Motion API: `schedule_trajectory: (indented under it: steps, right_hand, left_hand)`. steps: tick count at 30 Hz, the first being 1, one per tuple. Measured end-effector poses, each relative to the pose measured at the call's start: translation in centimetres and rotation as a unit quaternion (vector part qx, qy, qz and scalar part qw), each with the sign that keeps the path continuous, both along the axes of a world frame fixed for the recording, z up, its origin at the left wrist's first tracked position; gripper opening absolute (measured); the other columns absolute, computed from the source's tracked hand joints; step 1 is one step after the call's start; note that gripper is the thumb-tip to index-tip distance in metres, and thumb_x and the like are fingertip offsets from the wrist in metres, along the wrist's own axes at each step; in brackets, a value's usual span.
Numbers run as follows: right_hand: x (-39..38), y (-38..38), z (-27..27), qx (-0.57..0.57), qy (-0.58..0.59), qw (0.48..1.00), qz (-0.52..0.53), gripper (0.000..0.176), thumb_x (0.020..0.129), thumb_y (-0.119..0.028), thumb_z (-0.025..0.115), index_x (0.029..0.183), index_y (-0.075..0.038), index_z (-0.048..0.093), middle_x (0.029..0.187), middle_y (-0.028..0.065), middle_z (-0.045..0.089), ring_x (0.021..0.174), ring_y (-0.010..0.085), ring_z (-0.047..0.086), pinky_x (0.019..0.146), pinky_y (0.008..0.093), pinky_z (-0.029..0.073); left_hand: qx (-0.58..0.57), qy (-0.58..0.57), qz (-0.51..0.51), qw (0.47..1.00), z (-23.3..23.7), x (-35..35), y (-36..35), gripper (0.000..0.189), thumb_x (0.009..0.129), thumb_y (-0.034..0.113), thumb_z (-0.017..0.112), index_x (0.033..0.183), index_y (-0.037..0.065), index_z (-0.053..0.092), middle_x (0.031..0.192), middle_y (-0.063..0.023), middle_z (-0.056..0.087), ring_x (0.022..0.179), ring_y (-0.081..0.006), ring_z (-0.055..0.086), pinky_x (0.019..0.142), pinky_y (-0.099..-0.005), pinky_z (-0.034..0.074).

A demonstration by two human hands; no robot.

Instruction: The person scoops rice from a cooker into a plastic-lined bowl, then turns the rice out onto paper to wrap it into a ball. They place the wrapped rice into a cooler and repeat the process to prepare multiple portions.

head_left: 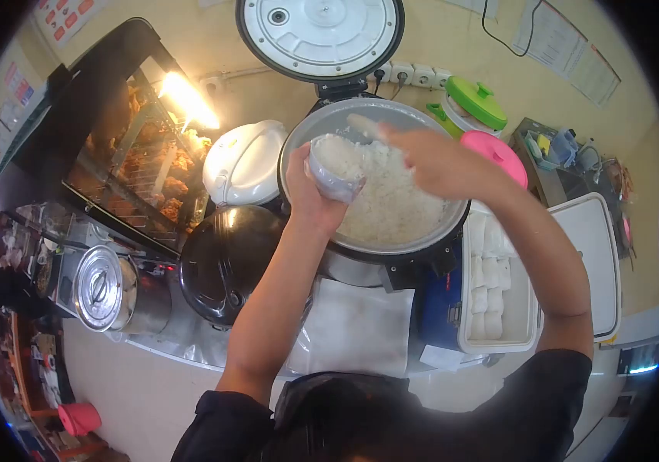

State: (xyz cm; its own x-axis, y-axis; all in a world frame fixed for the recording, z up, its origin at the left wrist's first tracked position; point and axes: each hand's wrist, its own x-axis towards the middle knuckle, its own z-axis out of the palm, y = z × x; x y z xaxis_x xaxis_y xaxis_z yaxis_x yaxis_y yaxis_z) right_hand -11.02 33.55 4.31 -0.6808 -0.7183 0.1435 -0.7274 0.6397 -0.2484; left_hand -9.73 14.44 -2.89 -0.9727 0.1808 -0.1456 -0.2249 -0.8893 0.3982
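My left hand [308, 192] is wrapped round a small pale bowl [332, 185] filled with white rice. It holds the bowl tilted over the left part of a large rice cooker [326, 252], whose pot is full of loose cooked rice [391, 208]. My right hand [418, 154], somewhat blurred, is closed on a pale rice paddle [363, 125] above the far side of the pot. The paddle's blade points left, just beyond the bowl. Behind the pot the cooker's lid [326, 38] stands raised.
A blue cooler [441, 308] with white wrapped packets [487, 296] stands open at the right. At the left are a lit glass cabinet of fried food [172, 185], a black lidded pot [229, 262] and a steel pot [148, 300]. White sheets [360, 323] lie in front.
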Motion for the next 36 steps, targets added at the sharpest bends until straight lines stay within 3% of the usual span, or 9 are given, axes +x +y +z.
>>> schedule_trajectory:
  steps: [1, 4, 7, 10, 16, 22, 28, 34, 36]
  right_hand:
    - [-0.1, -0.1, -2.0, -0.025, 0.050, 0.998, 0.029, 0.070, 0.080, 0.008, 0.043, 0.148, -0.002, 0.032, 0.108, 0.0275, 0.061, 0.102, 0.0380, 0.061, 0.089, 0.0432, 0.046]
    - [2.2, -3.3, 1.4, 0.057, -0.123, 0.989, -0.060, 0.065, 0.084, 0.005, 0.043, 0.147, -0.003, 0.033, 0.105, 0.0287, 0.063, 0.103, 0.0400, 0.060, 0.090, 0.0433, 0.046]
    - [-3.4, 0.9, 1.4, -0.008, 0.022, 0.999, -0.034, 0.055, 0.083, 0.002, 0.047, 0.138, -0.003, 0.047, 0.103, 0.0263, 0.065, 0.100, 0.0405, 0.061, 0.087, 0.0445, 0.047]
    - [-5.2, 2.0, 3.6, 0.251, -0.025, 0.957, -0.144, 0.042, 0.078, -0.001, 0.057, 0.120, -0.004, 0.060, 0.099, 0.0215, 0.067, 0.094, 0.0380, 0.064, 0.082, 0.0445, 0.049]
    - [-8.4, 2.2, -2.2, 0.509, -0.043, 0.860, -0.006, 0.026, 0.062, -0.002, 0.070, 0.088, -0.007, 0.071, 0.082, 0.0147, 0.068, 0.085, 0.0335, 0.066, 0.071, 0.0433, 0.052]
    - [-9.9, 4.0, -6.5, 0.498, -0.108, 0.855, 0.096, 0.016, 0.065, -0.006, 0.067, 0.078, -0.013, 0.074, 0.071, 0.0119, 0.066, 0.080, 0.0322, 0.066, 0.066, 0.0435, 0.051]
    - [-9.7, 3.0, -7.9, 0.480, -0.263, 0.831, 0.095, 0.032, 0.067, -0.004, 0.065, 0.095, -0.014, 0.076, 0.083, 0.0100, 0.071, 0.082, 0.0328, 0.065, 0.066, 0.0427, 0.050]
    - [-9.8, 4.0, -8.9, 0.311, -0.425, 0.842, 0.119, 0.028, 0.077, -0.001, 0.067, 0.104, -0.006, 0.073, 0.082, 0.0076, 0.072, 0.071, 0.0204, 0.065, 0.062, 0.0337, 0.050]
    - [-9.7, 4.6, -8.6, 0.243, -0.496, 0.833, 0.038, 0.025, 0.080, 0.000, 0.067, 0.104, -0.001, 0.072, 0.077, 0.0067, 0.070, 0.065, 0.0158, 0.063, 0.058, 0.0299, 0.048]
  left_hand:
    - [-0.003, 0.006, 0.027, 1.000, 0.0, -0.5, 0.4, 0.044, 0.092, 0.043, 0.043, 0.120, 0.012, 0.054, 0.116, -0.0079, 0.059, 0.108, -0.0274, 0.057, 0.086, -0.0468, 0.047]
    - [-0.014, 0.020, 0.077, 0.997, -0.8, -1.7, 0.9, 0.042, 0.092, 0.042, 0.045, 0.119, 0.011, 0.054, 0.116, -0.0072, 0.059, 0.106, -0.0267, 0.058, 0.087, -0.0465, 0.048]
    - [-0.025, 0.032, 0.084, 0.996, -0.4, -1.8, -1.5, 0.040, 0.093, 0.040, 0.046, 0.118, 0.010, 0.055, 0.116, -0.0070, 0.060, 0.106, -0.0264, 0.058, 0.087, -0.0462, 0.049]
    - [-0.042, 0.002, 0.115, 0.992, 1.5, -0.3, -2.8, 0.039, 0.094, 0.036, 0.046, 0.120, 0.009, 0.056, 0.117, -0.0088, 0.060, 0.107, -0.0268, 0.057, 0.086, -0.0457, 0.050]
    - [-0.023, -0.013, 0.104, 0.994, 2.2, 0.6, -4.2, 0.044, 0.096, 0.034, 0.045, 0.128, 0.005, 0.053, 0.127, -0.0127, 0.056, 0.114, -0.0297, 0.055, 0.091, -0.0499, 0.049]
    - [0.038, -0.006, 0.062, 0.997, 1.8, 0.3, -4.5, 0.044, 0.097, 0.034, 0.048, 0.130, 0.006, 0.051, 0.132, -0.0132, 0.053, 0.120, -0.0306, 0.051, 0.097, -0.0539, 0.046]
    - [0.057, -0.022, 0.071, 0.996, 1.5, 0.5, -4.8, 0.043, 0.096, 0.034, 0.048, 0.131, 0.009, 0.051, 0.134, -0.0123, 0.052, 0.123, -0.0309, 0.048, 0.101, -0.0580, 0.041]
    - [0.061, -0.013, 0.064, 0.996, 1.0, 0.3, -5.2, 0.045, 0.096, 0.036, 0.048, 0.133, 0.009, 0.050, 0.135, -0.0133, 0.051, 0.124, -0.0311, 0.048, 0.101, -0.0579, 0.041]
    - [0.048, -0.034, 0.070, 0.996, 0.9, 0.3, -5.1, 0.047, 0.096, 0.037, 0.048, 0.133, 0.009, 0.050, 0.135, -0.0134, 0.051, 0.124, -0.0318, 0.048, 0.101, -0.0568, 0.042]
